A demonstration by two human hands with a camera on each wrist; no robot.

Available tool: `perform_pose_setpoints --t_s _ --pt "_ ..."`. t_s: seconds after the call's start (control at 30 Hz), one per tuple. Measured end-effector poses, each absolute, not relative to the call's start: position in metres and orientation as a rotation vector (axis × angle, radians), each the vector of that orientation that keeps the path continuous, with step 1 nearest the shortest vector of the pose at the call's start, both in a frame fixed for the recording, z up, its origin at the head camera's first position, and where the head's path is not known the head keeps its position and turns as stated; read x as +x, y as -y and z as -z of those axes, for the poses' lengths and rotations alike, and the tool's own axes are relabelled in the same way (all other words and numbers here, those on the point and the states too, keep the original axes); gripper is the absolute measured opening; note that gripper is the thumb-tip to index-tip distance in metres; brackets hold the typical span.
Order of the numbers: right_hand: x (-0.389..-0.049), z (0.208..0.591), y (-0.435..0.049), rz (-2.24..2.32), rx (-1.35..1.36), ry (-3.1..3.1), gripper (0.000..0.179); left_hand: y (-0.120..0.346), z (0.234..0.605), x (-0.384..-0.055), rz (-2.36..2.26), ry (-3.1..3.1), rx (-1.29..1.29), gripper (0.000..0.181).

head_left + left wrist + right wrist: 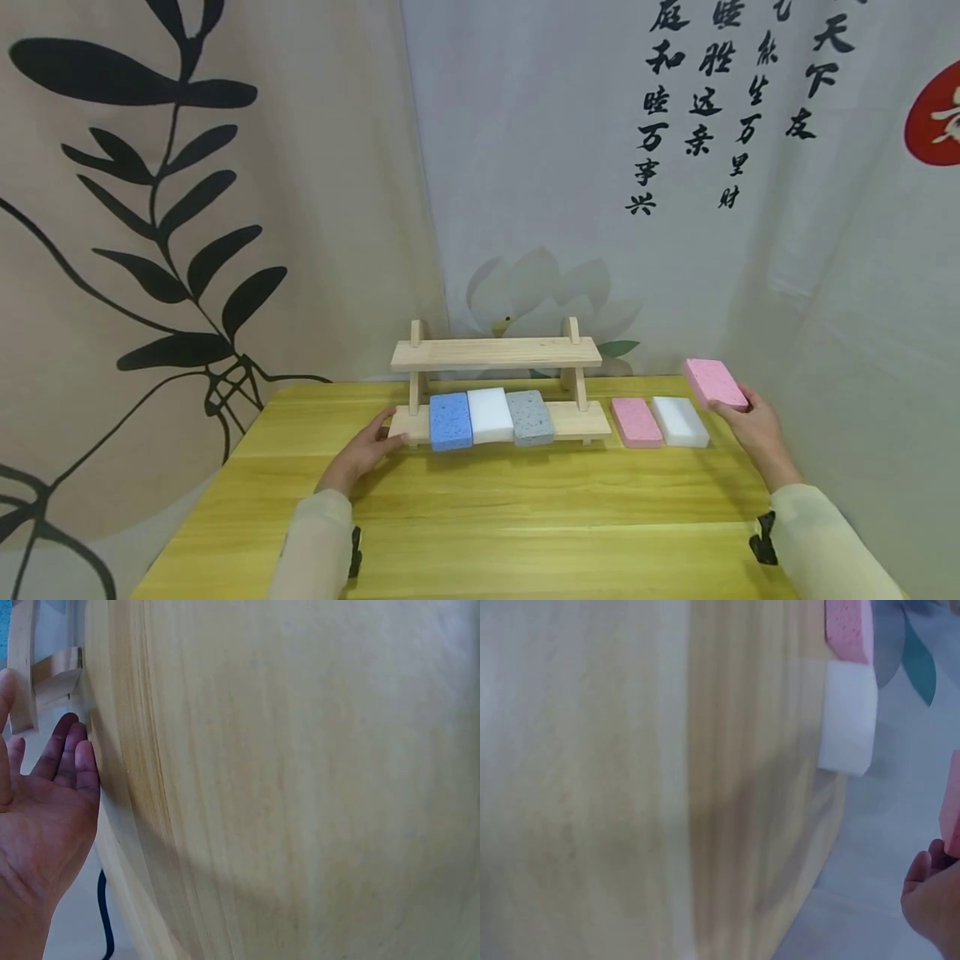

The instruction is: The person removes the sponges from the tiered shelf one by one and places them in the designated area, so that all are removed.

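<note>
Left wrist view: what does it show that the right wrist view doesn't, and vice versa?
Only the left wrist: the left hand, palm visible, at the end of the wooden rack; a sliver of blue sponge.
Only the right wrist: the right hand holding a pink sponge; a white sponge and another pink sponge on the table; a green leaf print.
Both: the wooden table and pale backdrop.

"Who's holding what?"
"The right hand (pixel 756 427) pinches a pink sponge (pixel 715 384) above the far right of the counter (pixel 540 517)."
"And the left hand (pixel 365 451)?"
"At the left end of the rack's (pixel 495 354) lower shelf (pixel 573 420)."
"What's on that shelf?"
"Left to right: blue sponge (pixel 451 422), white sponge (pixel 491 415), grey sponge (pixel 530 417)."
"Right of the rack?"
"Another pink sponge (pixel 637 423) on the counter, and just right of it another white sponge (pixel 680 422)."
</note>
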State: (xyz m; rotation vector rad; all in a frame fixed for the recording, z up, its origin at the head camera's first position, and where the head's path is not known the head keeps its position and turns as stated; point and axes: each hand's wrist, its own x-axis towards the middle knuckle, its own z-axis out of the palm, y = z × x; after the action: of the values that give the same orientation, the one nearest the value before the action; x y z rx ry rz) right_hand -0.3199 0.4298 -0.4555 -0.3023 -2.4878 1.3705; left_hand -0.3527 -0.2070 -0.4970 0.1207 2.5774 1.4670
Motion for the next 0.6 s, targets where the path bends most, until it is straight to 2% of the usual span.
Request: perform_pose_setpoints --t_s 0.6 --pt "-0.311 0.484 -0.454 -1.422 -0.457 2.575 0.092 0.208 0.502 -0.356 -1.455 -2.594 0.098 0.082"
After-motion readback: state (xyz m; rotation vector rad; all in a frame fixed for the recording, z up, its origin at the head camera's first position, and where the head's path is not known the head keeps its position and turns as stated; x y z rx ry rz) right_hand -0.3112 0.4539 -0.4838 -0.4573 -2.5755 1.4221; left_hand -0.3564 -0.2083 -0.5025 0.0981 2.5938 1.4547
